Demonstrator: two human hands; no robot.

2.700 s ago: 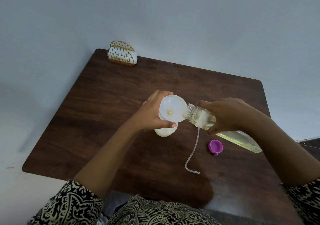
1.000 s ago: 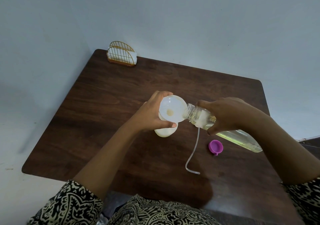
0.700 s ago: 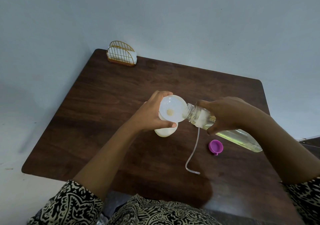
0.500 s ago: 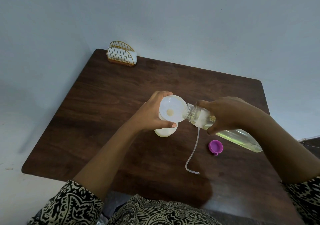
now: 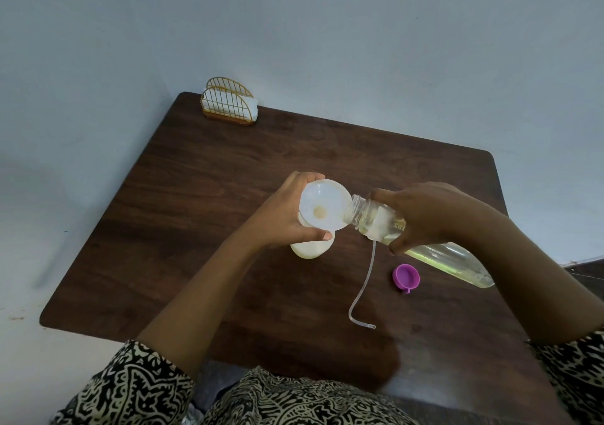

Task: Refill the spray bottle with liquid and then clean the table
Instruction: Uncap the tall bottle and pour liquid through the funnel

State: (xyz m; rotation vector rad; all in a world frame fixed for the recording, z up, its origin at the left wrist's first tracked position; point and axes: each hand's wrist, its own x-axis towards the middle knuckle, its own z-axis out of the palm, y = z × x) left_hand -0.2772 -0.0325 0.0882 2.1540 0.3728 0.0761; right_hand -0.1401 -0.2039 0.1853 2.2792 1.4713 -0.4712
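1. Spray bottle (image 5: 312,248) stands upright on the table (image 5: 202,195) at its middle, a white funnel (image 5: 323,208) seated in its neck, likely to prevent spills.
2. Left hand (image 5: 284,218) wraps around the bottle and funnel, fingers curled closed, steadying both.
3. Right hand (image 5: 421,215) clenches a clear refill bottle (image 5: 438,254), tipped so its mouth meets the funnel's rim.
4. Right of the spray bottle lie a thin tube (image 5: 366,280) and a purple cap (image 5: 406,277); a napkin holder (image 5: 229,104) sits far behind.
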